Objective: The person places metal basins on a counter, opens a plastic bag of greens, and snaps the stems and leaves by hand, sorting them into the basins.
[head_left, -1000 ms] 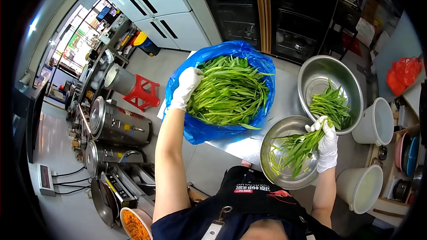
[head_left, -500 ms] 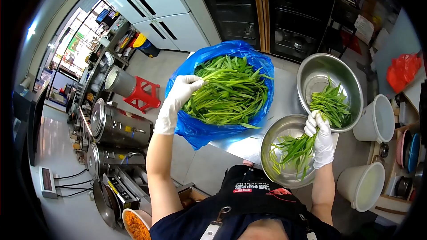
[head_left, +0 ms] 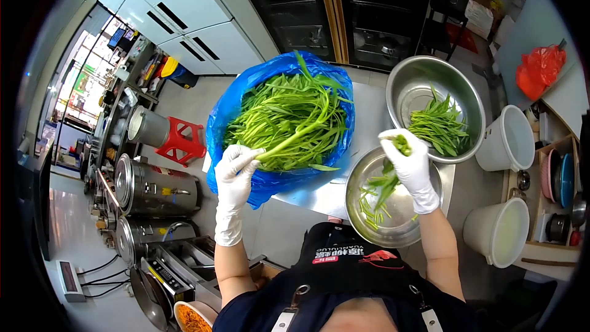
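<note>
My left hand (head_left: 236, 172), in a white glove, pinches the cut end of a long water spinach stalk (head_left: 295, 138). The stalk reaches up across a blue plastic bag (head_left: 219, 107) filled with loose water spinach (head_left: 276, 107). My right hand (head_left: 409, 163), gloved too, is closed around a small bunch of water spinach (head_left: 387, 181), leaves hanging down. It is above the nearer steel bowl (head_left: 405, 230), where short cut stem pieces (head_left: 372, 209) lie. A farther steel bowl (head_left: 409, 77) holds a pile of leafy water spinach (head_left: 439, 126).
Bag and bowls stand on a steel table (head_left: 369, 101). White buckets (head_left: 498, 227) are at the right, beside shelves with dishes. To the left are a red stool (head_left: 182, 141), large steel pots (head_left: 160, 184) and a bowl of orange shreds (head_left: 193, 318).
My left hand has moved down toward me and now draws up a single stalk. My right hand has moved left and turned with its bunch over the nearer bowl. The view has shifted slightly.
</note>
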### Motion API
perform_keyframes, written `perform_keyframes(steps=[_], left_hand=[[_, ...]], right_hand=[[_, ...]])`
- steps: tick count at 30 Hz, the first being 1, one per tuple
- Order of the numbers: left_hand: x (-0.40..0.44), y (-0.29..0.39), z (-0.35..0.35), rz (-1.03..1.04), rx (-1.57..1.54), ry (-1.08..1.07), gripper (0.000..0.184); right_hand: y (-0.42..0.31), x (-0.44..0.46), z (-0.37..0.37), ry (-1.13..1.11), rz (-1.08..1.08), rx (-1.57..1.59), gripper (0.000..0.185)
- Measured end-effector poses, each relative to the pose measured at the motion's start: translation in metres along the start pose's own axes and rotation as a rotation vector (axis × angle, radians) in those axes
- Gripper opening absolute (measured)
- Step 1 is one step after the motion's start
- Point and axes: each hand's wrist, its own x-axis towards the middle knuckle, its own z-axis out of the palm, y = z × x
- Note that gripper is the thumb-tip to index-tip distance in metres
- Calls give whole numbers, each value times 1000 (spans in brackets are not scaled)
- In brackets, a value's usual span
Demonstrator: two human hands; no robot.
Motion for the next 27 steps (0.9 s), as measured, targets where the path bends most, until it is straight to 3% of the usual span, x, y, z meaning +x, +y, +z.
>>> perform_keyframes(steps=[3,7,15,21,23,27], left_hand=[[-11,1,6,63,27,-40,26],[-18,2,13,135,69,-79,28],[-21,7,23,127,46,-103,27],[-24,0,48,6,42,-130,21],[-23,7,61,-69,55,-167,19],[-20,3,67,-172,7,-195,18]], right_hand=[[-6,6,20,-63,-356,-215,15],[2,7,40,-156,-560,-389,29],[14,5,40,-231,-618,-441,28],[29,5,38,-120,-56,-49,12],[39,13,33,-151,290,190,11],[55,25,18,16,362,425,12]])
